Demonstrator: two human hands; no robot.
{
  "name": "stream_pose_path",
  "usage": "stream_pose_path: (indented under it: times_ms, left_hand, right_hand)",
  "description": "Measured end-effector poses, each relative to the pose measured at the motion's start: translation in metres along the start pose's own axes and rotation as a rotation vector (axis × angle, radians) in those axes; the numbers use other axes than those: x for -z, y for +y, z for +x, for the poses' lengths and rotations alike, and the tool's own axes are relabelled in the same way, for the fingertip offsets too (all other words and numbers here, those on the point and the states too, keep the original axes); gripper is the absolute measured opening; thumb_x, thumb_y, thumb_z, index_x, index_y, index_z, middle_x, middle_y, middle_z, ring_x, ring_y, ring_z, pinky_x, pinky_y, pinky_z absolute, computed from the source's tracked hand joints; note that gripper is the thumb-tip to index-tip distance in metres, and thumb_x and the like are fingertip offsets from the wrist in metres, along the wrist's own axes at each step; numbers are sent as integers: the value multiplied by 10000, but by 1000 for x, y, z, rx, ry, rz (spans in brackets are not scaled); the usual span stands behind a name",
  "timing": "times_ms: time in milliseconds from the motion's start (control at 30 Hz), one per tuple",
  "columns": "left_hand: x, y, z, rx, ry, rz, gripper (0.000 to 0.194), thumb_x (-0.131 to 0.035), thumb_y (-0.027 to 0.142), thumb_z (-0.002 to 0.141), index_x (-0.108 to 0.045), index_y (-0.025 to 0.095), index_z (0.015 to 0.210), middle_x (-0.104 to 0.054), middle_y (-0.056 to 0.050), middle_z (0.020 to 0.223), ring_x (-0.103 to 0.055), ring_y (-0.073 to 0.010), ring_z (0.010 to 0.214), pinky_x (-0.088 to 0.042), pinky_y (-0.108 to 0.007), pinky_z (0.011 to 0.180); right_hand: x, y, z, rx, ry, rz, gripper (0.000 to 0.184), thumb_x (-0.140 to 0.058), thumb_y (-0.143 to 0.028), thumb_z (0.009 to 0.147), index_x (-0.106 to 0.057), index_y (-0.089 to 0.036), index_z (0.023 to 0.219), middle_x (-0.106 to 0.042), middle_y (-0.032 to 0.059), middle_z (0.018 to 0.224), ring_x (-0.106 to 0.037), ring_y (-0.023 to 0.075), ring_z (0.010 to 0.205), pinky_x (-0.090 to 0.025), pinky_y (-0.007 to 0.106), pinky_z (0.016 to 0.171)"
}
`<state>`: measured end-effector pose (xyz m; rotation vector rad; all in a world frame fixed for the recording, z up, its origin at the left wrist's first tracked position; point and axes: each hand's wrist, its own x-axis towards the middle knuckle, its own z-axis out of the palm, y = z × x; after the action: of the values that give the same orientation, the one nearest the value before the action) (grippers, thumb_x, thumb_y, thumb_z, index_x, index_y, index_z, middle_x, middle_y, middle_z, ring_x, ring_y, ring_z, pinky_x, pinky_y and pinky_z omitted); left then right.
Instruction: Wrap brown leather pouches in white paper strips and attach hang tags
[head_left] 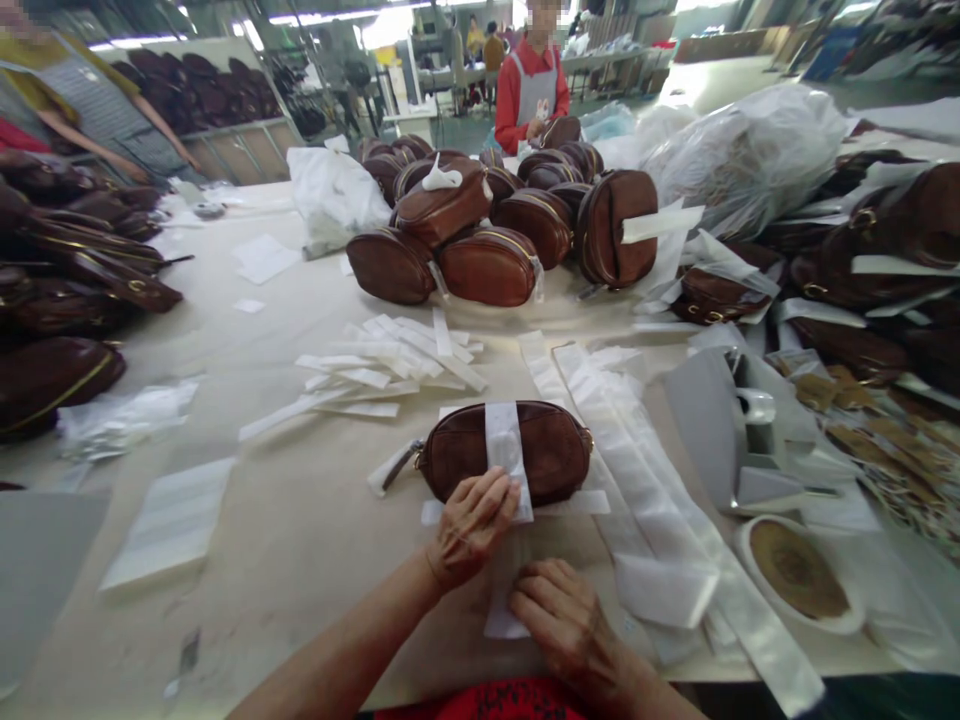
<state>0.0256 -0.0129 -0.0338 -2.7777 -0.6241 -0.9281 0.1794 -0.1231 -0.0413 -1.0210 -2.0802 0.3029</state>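
Note:
A small brown oval leather pouch with a ring at each end lies on the table in front of me. A white strip runs over its middle and down toward me. My left hand has its fingers together, pressing the strip at the pouch's near side. Nearer to me, my right hand curls its fingers over the edge of the strip's lower part; its fingertips are partly hidden. At the pouch's left end hangs a zipper pull in a clear wrap. Another pale strip lies crosswise under the pouch.
Loose white strips lie beyond the pouch, long translucent sleeves to its right. Farther right are a grey tape dispenser and a tape roll. Brown pouches are piled behind. A person in red stands across the table.

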Motion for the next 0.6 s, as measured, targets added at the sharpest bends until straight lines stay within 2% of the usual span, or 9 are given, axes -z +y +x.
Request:
stream_pose_path:
  times_ms: [167,367,600]
  left_hand:
    - [-3,-4,-1,-39,-26,22,286,-362,88,919,-551,55,1132,-631,-139,1031,-559,-234,1080,-444,-351,872]
    - [-5,-3,-3,-41,-40,17,328,-335,81,918,-527,39,1182,-606,-156,1070,-521,-242,1145,-411,-358,917]
    - [-6,3,-8,-48,-42,1,352,-313,85,920,-529,31,1193,-599,-161,1104,-504,-250,1166,-392,-371,964]
  right_hand:
    - [-4,-5,-4,-19,-58,66,368,-238,-100,927,-555,-158,749,-559,58,685,-468,165,693,-373,281,611]
    - [-4,-5,-5,-38,-72,10,341,-271,-60,896,-510,-168,678,-529,44,650,-421,157,639,-321,287,571]
    - [-7,-4,-11,-65,-104,-4,298,-292,-12,827,-518,-171,715,-545,50,683,-444,163,660,-350,282,590]
